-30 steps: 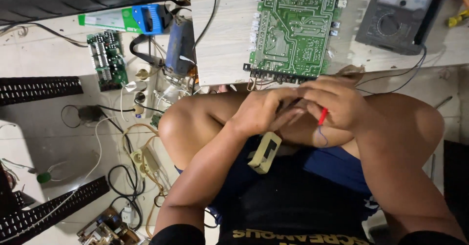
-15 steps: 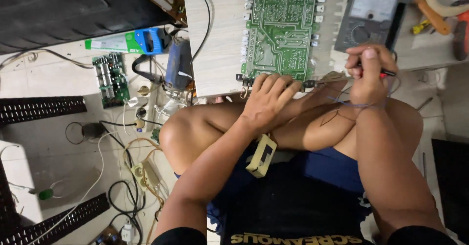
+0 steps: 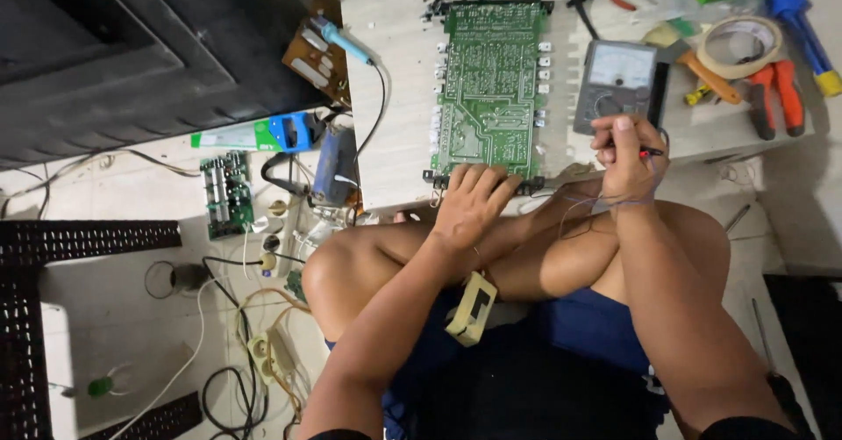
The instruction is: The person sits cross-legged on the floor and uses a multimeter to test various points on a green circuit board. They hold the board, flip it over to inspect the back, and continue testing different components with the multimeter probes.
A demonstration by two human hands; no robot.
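One green circuit board, left hand on edge, right hand w/ probe

The right hand has lifted the red probe beside the multimeter.

Circuit board on the low table, multimeter right of it, pliers farther right

A pale wooden tabletop is carrying a large green circuit board near its middle, with a grey analogue meter just beside it. A roll of tape and orange-handled pliers are lying further along. The tiled floor is holding a smaller green board, tangled cables and a power strip.
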